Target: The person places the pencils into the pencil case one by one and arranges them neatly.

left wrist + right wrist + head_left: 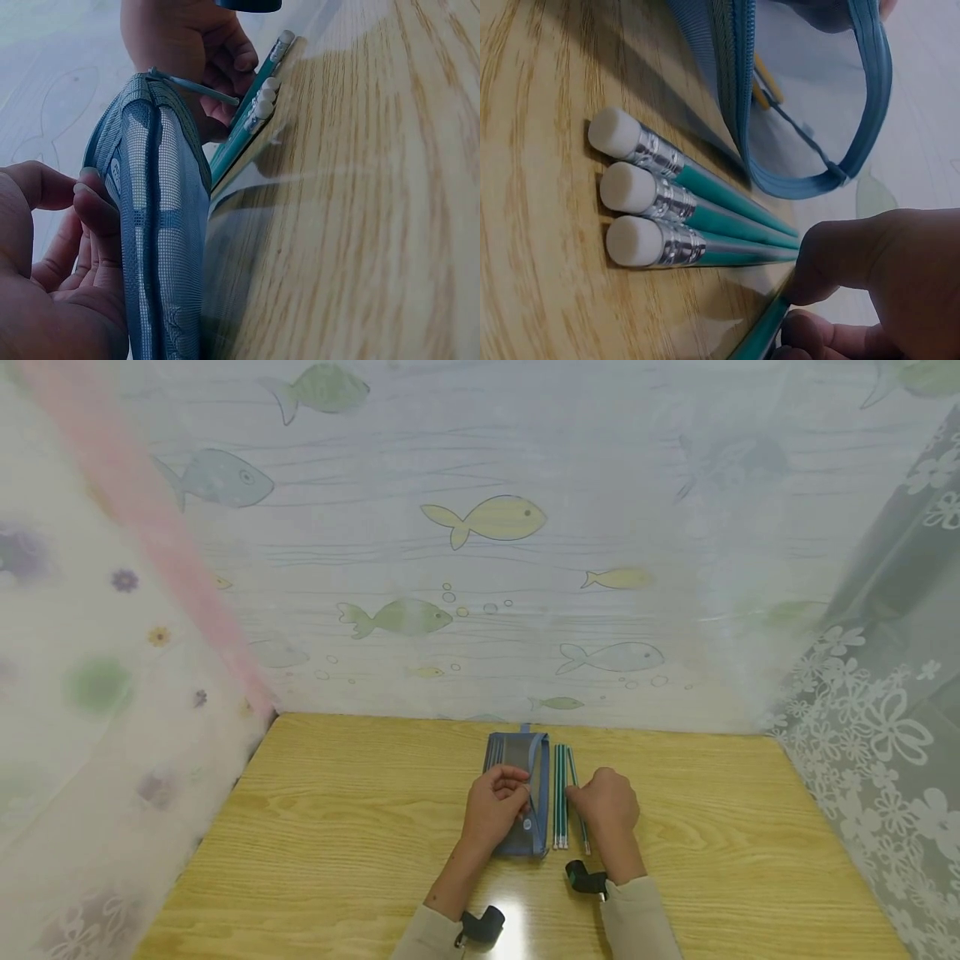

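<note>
A blue mesh zip pencil case (pixel 513 842) lies on the table, its zipped side (pixel 742 75) gaping toward the right. My left hand (pixel 491 810) pinches the upper edge of that opening between thumb and fingers, also seen in the left wrist view. Right of the case, three green pencils (pixel 561 797) with white erasers (pixel 615 131) lie side by side, eraser ends nearest me. My right hand (pixel 609 802) holds a fourth, similar pencil (pixel 583 831) by thumb and fingertips, slightly angled to the others. Its tip end is partly hidden in the right wrist view.
Inside the case, something orange-yellow (pixel 765 79) shows through the opening. A cord pull (pixel 195 88) hangs from the zipper end. The wooden table (pixel 337 810) meets a fish-print curtain (pixel 480 635) at the back. Wrist cameras (pixel 483 927) sit on both arms.
</note>
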Tool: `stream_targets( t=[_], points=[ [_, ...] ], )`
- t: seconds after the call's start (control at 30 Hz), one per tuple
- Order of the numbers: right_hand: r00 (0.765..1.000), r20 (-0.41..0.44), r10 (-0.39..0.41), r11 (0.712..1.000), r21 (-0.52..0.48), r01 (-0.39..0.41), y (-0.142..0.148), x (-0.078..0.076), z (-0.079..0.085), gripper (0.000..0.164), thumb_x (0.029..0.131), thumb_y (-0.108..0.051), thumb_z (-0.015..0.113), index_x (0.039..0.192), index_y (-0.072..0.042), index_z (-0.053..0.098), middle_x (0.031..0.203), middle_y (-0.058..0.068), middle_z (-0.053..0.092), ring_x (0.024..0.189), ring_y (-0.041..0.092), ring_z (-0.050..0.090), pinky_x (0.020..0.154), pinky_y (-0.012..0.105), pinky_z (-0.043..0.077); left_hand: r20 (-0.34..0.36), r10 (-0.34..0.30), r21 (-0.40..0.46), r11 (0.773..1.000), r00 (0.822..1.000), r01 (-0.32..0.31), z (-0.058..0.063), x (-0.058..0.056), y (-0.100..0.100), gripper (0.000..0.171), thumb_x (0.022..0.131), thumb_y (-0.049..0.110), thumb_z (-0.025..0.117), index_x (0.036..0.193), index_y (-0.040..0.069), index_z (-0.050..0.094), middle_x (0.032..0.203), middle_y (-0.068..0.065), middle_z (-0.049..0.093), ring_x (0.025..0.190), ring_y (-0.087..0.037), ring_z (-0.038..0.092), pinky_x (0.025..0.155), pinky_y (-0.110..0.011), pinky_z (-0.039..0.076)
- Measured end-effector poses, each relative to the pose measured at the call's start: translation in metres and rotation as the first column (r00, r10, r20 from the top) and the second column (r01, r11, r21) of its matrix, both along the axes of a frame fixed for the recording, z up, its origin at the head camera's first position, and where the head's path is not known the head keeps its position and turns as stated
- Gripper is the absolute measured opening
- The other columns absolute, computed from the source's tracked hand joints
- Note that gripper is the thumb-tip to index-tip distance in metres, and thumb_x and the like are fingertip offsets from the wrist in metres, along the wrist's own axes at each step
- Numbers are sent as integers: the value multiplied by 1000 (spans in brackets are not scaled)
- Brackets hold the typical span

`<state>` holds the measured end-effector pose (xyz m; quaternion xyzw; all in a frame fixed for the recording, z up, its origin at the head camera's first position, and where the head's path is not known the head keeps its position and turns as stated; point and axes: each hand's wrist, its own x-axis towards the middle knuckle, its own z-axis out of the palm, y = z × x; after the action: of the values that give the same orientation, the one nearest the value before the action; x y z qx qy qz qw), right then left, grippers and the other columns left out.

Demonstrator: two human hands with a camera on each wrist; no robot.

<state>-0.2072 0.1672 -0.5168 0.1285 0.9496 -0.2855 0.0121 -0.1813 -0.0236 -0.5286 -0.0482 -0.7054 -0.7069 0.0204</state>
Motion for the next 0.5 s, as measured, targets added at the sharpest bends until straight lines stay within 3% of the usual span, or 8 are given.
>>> stream_targets(
  t=[0.23,0.5],
  points=[
    [1000,17,-12,1000,12,11,1,-1,2,31,83,-26,72,61,-11,56,56,1,52,48,18,49,40,30,34,4,-8,13,1000,1000,8,-1,-1,0,16,96,-1,71,111,-5,71,86,-13,69,65,-14,65,56,-21,53],
    [1000,28,0,1000,8,-1,2,-1,4,39,83,-28,72,53,-15,53,51,-3,47,46,15,45,39,28,31,-2,-12,20,1000,1000,12,-1,-1,-1,15,96,-2,71,111,-5,70,86,-14,69,65,-13,64,56,-21,53]
  ],
)
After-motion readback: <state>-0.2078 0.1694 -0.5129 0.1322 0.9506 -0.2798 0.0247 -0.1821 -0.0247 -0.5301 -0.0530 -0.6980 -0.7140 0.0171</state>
